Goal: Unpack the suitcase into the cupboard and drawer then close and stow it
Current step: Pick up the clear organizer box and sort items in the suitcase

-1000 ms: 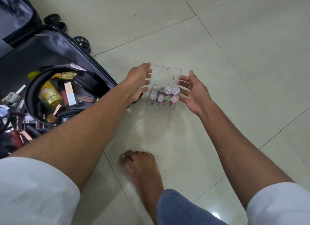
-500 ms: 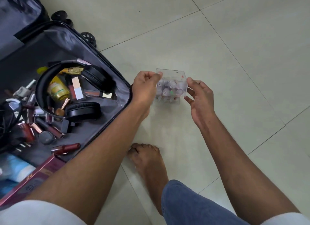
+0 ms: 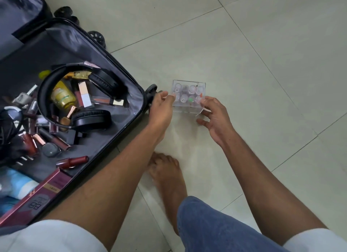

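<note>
We hold a small clear box (image 3: 188,96) between both hands, above the tiled floor (image 3: 262,64) and just beside the right edge of the open suitcase (image 3: 120,79). Our left hand (image 3: 161,106) pinches its left side with the fingertips, and our right hand (image 3: 214,114) pinches its right near corner, with the other fingers loosely spread below. Inside the box we see two rows of little round-capped bottles, most of them pale, one green. We cannot tell if the box has a lid on top, and this is the first risk: if it is open and we tilt it when we stand up, the bottles may roll out and fall on the hard tiles. The grip is also light — only fingertips on smooth plastic — so the box may slip if one hand lets go too early. Our bare foot (image 3: 165,173) is on the floor directly near the box, and anything dropped could land on it. The suitcase is not nearly empty: black headphones (image 3: 78,101), a yellow bottle (image 3: 62,96), lipsticks and a maroon carton (image 3: 35,197) at its near edge lie loose together, so a careless reach — or closing it too soon — could scatter or crush them.
</note>
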